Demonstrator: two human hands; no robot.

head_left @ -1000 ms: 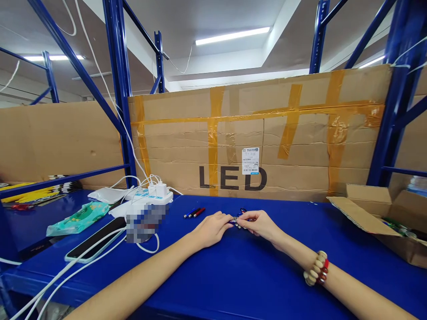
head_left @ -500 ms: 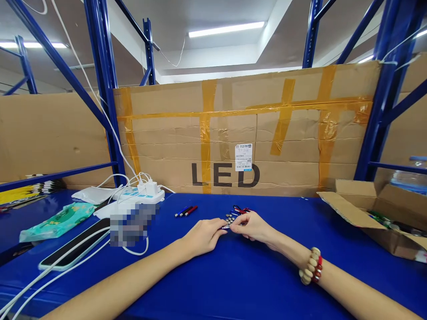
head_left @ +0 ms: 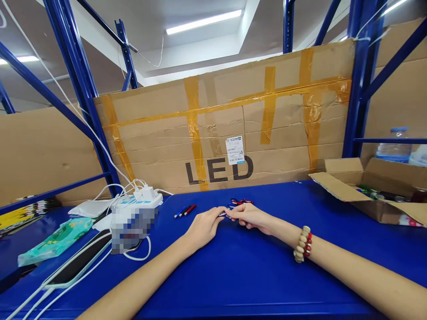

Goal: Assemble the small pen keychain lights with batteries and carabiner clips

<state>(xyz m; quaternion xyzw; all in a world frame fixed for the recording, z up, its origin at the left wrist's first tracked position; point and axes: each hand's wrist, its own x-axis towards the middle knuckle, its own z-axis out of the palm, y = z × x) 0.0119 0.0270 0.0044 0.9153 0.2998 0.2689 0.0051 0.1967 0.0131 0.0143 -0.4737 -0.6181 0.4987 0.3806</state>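
Note:
My left hand (head_left: 204,227) is closed, its thumb and forefinger pinching a small silver-tipped tube (head_left: 222,214) just above the blue tabletop. Fingertips of my right hand (head_left: 250,217) are pinched together against the tube's right end; anything between them is too small to make out. A bead bracelet (head_left: 303,244) circles the right wrist. Just beyond the fingers lie several slim red and blue pen-like tubes (head_left: 240,202), partly hidden by my right hand. Left of my hands, a small group of blue, dark and red pen-like tubes (head_left: 185,210) rests side by side.
At left are a white power strip (head_left: 147,200) with cables, a phone (head_left: 80,262) and a green packet (head_left: 56,240). An open cardboard box (head_left: 376,206) with small items stands at right. A large cardboard panel (head_left: 160,146) backs the blue table (head_left: 213,280).
The view has shifted and tilted. My hands have drawn together, the right fingers now meeting the tube. Several small round silver pieces seen by the fingertips before are now hidden.

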